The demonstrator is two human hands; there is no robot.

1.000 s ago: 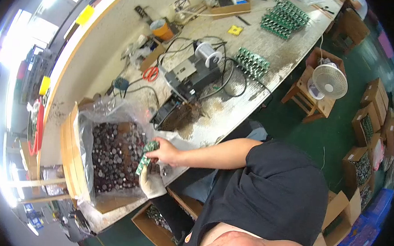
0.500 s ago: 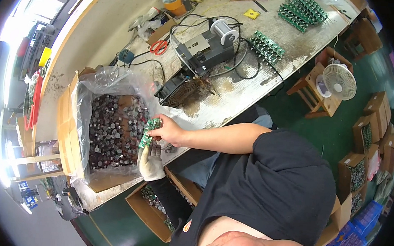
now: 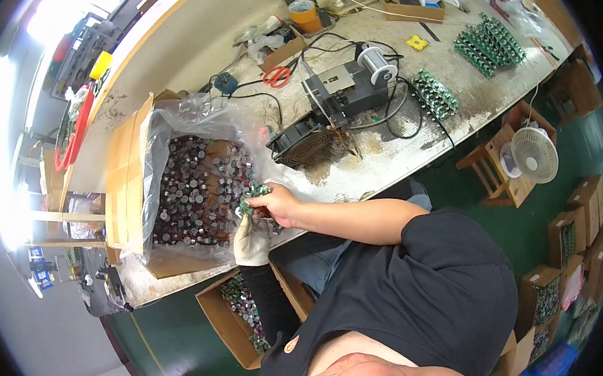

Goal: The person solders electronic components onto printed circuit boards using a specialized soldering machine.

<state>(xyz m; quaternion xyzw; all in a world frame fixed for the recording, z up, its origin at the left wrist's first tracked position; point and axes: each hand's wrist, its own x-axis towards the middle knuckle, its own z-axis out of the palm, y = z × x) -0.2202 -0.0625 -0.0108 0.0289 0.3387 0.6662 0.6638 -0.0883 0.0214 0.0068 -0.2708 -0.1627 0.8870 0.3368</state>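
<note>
Between thumb and fingers of my bare right hand (image 3: 279,204) is a green circuit board strip (image 3: 255,195), held at the near edge of a plastic-lined carton. My left hand (image 3: 251,243), in a white glove, is closed just below the strip with its fingertips against the strip's lower end. Whether a small part is also pinched in the glove is hidden. Beside both hands, the carton (image 3: 129,176) holds many small round metal-capped parts (image 3: 196,194) with reddish wires. Clear plastic sheeting (image 3: 202,115) hangs over its rim.
A dark soldering machine (image 3: 343,89) with a wire spool (image 3: 378,64) and a round black fan (image 3: 304,148) stand on the worn bench. Green boards (image 3: 436,94) lie farther right. Red-handled scissors (image 3: 276,76) lie behind. Below the bench is an open carton (image 3: 228,329); a white fan (image 3: 533,155) stands right.
The view has shifted, so the bench appears farther right. The board strip has tilted in my right hand, and my gloved hand has turned more upright and closed in beneath it.
</note>
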